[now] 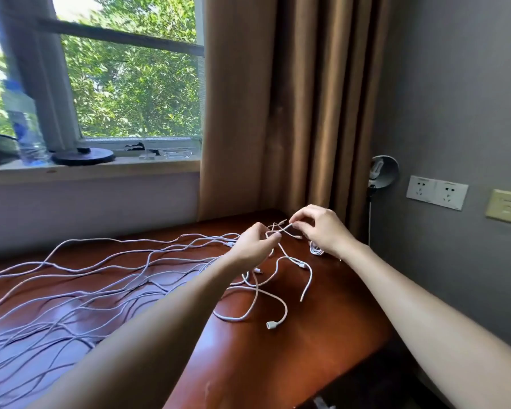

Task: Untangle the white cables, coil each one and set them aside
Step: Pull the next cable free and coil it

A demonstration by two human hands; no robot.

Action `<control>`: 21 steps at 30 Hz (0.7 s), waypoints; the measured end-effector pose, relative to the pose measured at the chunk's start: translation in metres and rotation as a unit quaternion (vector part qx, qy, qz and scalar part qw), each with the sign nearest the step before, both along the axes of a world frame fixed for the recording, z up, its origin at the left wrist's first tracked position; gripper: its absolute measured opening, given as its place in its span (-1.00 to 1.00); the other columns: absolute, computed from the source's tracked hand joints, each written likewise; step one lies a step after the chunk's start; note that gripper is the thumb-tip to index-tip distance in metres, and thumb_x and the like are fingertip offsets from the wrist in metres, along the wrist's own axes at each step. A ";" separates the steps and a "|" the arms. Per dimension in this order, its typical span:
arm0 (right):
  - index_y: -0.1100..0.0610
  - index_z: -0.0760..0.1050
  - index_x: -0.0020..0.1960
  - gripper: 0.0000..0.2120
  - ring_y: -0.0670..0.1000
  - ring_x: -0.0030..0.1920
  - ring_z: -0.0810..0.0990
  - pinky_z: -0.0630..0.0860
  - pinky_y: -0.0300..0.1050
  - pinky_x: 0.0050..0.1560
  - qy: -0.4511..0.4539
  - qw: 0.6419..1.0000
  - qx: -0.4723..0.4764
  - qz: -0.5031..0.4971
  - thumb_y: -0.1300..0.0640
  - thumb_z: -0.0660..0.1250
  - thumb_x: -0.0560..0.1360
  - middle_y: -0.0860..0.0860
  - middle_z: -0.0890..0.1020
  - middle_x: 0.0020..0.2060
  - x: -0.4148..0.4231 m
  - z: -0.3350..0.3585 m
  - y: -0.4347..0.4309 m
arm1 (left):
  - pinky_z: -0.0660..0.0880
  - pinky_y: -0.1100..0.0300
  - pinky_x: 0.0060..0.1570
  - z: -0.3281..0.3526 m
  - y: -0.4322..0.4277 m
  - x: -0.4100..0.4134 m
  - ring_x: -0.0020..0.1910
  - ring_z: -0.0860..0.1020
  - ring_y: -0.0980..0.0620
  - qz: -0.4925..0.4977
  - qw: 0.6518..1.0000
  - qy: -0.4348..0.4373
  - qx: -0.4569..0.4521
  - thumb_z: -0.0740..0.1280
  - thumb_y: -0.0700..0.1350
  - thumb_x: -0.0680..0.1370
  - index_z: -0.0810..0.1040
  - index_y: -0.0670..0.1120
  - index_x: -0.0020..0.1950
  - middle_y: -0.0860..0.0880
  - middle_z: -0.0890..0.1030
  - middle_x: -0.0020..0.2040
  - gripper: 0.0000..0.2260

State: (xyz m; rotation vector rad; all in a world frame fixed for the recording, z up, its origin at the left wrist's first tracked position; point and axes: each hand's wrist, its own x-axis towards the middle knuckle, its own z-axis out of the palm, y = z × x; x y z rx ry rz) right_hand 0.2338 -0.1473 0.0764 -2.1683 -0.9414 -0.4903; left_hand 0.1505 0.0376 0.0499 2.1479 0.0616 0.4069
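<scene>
**Picking at the knot, most of the coiling yet to come**

Both hands meet over the far right of the wooden table, working the tangle where the white cables cross. The left hand pinches a strand between thumb and curled fingers. The right hand, at its two o'clock, pinches another strand, fingers bent close.

From the hands the cables fan out toward eight and nine o'clock in long loose waves. Short ends with plugs lie at six o'clock. A small white bundle sits under the right wrist — perhaps a finished coil, I cannot tell.

The step looks like untangling. The next move likely calls for easing one end back through the crossing — gently, so the knot does not tighten.
</scene>
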 end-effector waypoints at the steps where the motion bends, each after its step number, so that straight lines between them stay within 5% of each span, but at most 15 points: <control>1: 0.01 0.68 -0.07 -0.97 -0.13 -0.06 0.60 0.47 -0.23 0.06 0.000 1.000 0.006 0.000 0.13 0.48 0.51 -0.13 0.65 -0.11 -0.002 0.002 0.004 | 0.49 0.12 -0.20 0.003 0.003 -0.004 -0.27 0.56 0.03 0.003 1.000 0.004 0.002 0.34 0.03 0.58 0.53 -0.13 0.04 -0.02 0.64 -0.21 -0.78; 6: -0.03 0.67 -0.06 -0.95 -0.08 -0.01 0.62 0.51 -0.13 0.11 -0.012 1.000 0.002 0.017 0.11 0.49 0.51 -0.09 0.69 -0.08 -0.018 0.011 0.031 | 0.44 0.22 -0.40 0.012 0.029 -0.031 -0.45 0.53 0.04 0.014 0.999 -0.022 -0.038 0.27 -0.14 0.63 0.56 -0.16 0.05 -0.11 0.65 -0.25 -0.88; 10: 0.02 0.67 -0.03 -0.95 -0.05 -0.07 0.64 0.55 -0.07 0.08 -0.011 0.999 -0.011 0.045 0.11 0.48 0.52 -0.07 0.70 -0.10 -0.040 0.014 0.059 | 0.46 0.24 -0.44 0.016 0.061 -0.057 -0.52 0.50 0.11 0.076 0.995 -0.057 -0.015 0.27 -0.11 0.65 0.62 -0.11 0.03 0.00 0.58 -0.37 -0.85; 16: -0.10 0.65 -0.06 -0.92 -0.06 -0.19 0.65 0.60 -0.05 -0.04 0.000 0.994 -0.018 0.105 0.09 0.47 0.52 -0.09 0.70 -0.20 -0.083 0.017 0.106 | 0.58 0.07 -0.09 0.020 0.111 -0.115 -0.27 0.59 0.06 0.164 0.980 -0.100 0.055 0.34 -0.05 0.59 0.66 -0.08 -0.07 0.04 0.64 -0.30 -0.85; 21: -0.09 0.65 -0.05 -0.92 -0.13 -0.30 0.62 0.54 -0.22 -0.21 0.009 0.987 -0.013 0.161 0.09 0.47 0.53 -0.05 0.70 -0.26 -0.126 0.015 0.149 | 0.56 -0.03 0.00 0.018 0.148 -0.176 -0.11 0.60 -0.07 0.231 0.964 -0.100 0.082 0.34 0.06 0.56 0.44 0.02 -0.11 0.04 0.60 -0.19 -0.84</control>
